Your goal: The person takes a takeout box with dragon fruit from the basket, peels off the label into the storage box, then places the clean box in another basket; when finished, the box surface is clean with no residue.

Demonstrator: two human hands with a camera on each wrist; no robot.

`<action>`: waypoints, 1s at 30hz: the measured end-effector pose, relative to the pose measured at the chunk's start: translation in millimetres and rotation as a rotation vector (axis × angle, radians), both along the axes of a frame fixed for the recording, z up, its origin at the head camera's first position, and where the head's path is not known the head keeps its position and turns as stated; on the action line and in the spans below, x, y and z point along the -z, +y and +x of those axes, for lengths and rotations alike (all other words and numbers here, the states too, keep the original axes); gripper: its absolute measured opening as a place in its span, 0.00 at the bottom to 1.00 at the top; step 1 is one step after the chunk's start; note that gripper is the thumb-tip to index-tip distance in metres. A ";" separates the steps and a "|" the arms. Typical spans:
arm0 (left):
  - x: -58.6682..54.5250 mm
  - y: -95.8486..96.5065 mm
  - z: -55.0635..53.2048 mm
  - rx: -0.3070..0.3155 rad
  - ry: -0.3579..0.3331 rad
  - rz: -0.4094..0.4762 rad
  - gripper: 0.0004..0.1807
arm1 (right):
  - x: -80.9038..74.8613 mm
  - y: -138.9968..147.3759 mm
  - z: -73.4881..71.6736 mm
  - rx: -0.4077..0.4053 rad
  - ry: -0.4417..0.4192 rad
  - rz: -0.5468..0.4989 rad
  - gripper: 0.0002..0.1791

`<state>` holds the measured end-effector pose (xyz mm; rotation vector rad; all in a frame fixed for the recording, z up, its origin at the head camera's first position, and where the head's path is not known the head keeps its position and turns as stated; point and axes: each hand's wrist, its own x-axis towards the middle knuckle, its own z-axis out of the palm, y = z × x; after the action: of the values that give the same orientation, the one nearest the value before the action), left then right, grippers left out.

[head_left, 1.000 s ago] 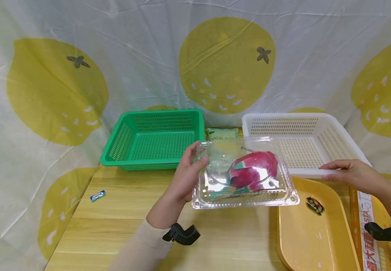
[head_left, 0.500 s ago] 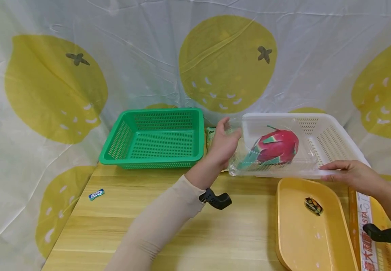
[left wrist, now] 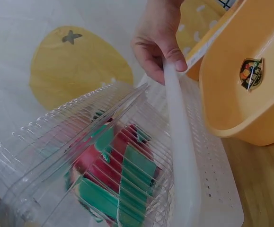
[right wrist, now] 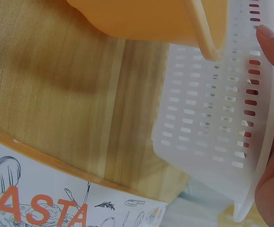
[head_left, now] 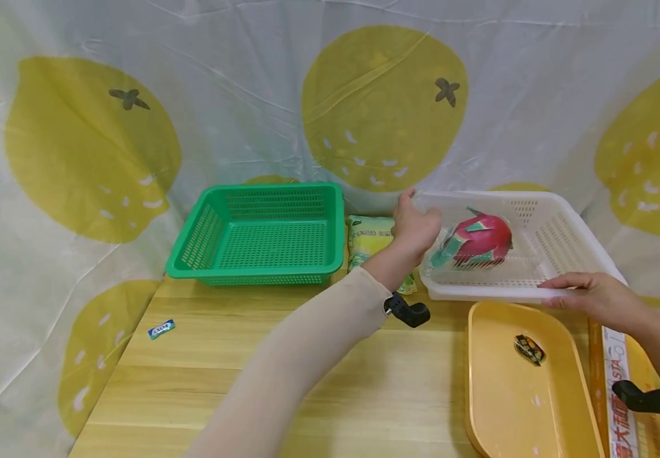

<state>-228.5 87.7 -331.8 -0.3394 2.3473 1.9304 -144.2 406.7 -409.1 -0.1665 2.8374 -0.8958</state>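
Note:
In the head view my left hand holds the left end of a clear plastic clamshell box. Inside the box lies a red dragon fruit with green scales. The box is within the white slotted basket, over its left part; whether it touches the basket floor I cannot tell. My right hand grips the basket's front rim near the right corner, thumb on one side and fingers on the other, as the left wrist view shows.
A green basket stands at the left back. Between the baskets lies a yellow-green packet. In front are an orange tray with a dark sticker and a pasta box. A small blue-green packet lies at left.
My left hand has carried the clear box with the dragon fruit rightward and away from me, from above the table into the white basket. The right hand has stayed on the rim.

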 end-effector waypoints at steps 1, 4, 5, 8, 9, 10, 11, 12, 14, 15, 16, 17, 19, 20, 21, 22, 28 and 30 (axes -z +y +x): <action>0.6 4.3 -1.5 -0.008 -0.003 -0.022 0.32 | -0.1 0.0 -0.6 -0.004 -0.003 -0.005 0.19; 3.1 17.0 -3.9 -0.013 -0.006 -0.056 0.31 | -0.3 0.1 -1.1 0.010 -0.021 -0.013 0.21; 4.3 21.4 -4.2 -0.015 -0.007 -0.066 0.31 | -0.6 0.2 -0.9 0.011 -0.028 -0.017 0.22; 8.4 32.7 -4.5 -0.012 -0.001 -0.071 0.29 | -0.9 0.2 -0.5 0.025 -0.043 -0.018 0.23; 10.0 35.7 -4.6 -0.012 -0.001 -0.078 0.29 | -1.1 0.0 -0.5 0.023 -0.046 -0.016 0.24; 11.5 38.5 -4.7 -0.011 -0.001 -0.085 0.29 | -1.0 -0.3 -0.5 0.024 -0.048 -0.019 0.24; 13.1 41.1 -4.8 -0.014 -0.001 -0.096 0.28 | -1.1 -0.8 -0.6 0.022 -0.048 -0.015 0.24; 14.9 43.4 -5.1 -0.010 -0.002 -0.104 0.28 | -1.0 -1.4 -0.9 0.024 -0.045 -0.012 0.24; 18.3 47.7 -5.8 -0.009 -0.006 -0.129 0.28 | -0.4 -2.4 -1.5 0.022 -0.037 -0.019 0.22; 20.0 49.8 -6.1 -0.010 -0.007 -0.141 0.28 | -0.2 -2.8 -1.7 0.017 -0.031 -0.022 0.21; 21.4 52.3 -6.0 -0.013 -0.010 -0.154 0.28 | 0.1 -2.8 -1.4 0.012 -0.024 -0.027 0.20; 22.9 54.9 -6.0 -0.020 -0.013 -0.165 0.28 | 0.4 -2.8 -1.1 0.008 -0.018 -0.029 0.20; 25.8 59.7 -6.2 -0.035 -0.022 -0.188 0.27 | 1.0 -2.6 -0.4 0.003 -0.010 -0.043 0.18; 27.0 61.9 -6.3 -0.043 -0.027 -0.201 0.27 | 1.2 -2.7 -0.1 0.004 -0.010 -0.044 0.18; 28.2 63.7 -6.3 -0.046 -0.031 -0.215 0.27 | 1.4 -2.4 0.2 -0.002 -0.011 -0.047 0.18; 29.5 65.2 -6.6 -0.044 -0.038 -0.229 0.27 | 1.5 -2.6 0.6 0.002 -0.008 -0.049 0.17; 35.6 62.7 -10.7 0.079 -0.072 -0.310 0.32 | 0.2 -3.0 3.1 0.008 0.002 -0.059 0.16; 36.4 58.3 -13.4 0.130 -0.057 -0.304 0.35 | -0.2 -2.3 3.5 -0.001 0.012 -0.056 0.16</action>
<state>-241.8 146.0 -368.1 -0.2506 2.5540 1.4893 -140.7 404.4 -408.9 -0.1806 2.8242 -0.9771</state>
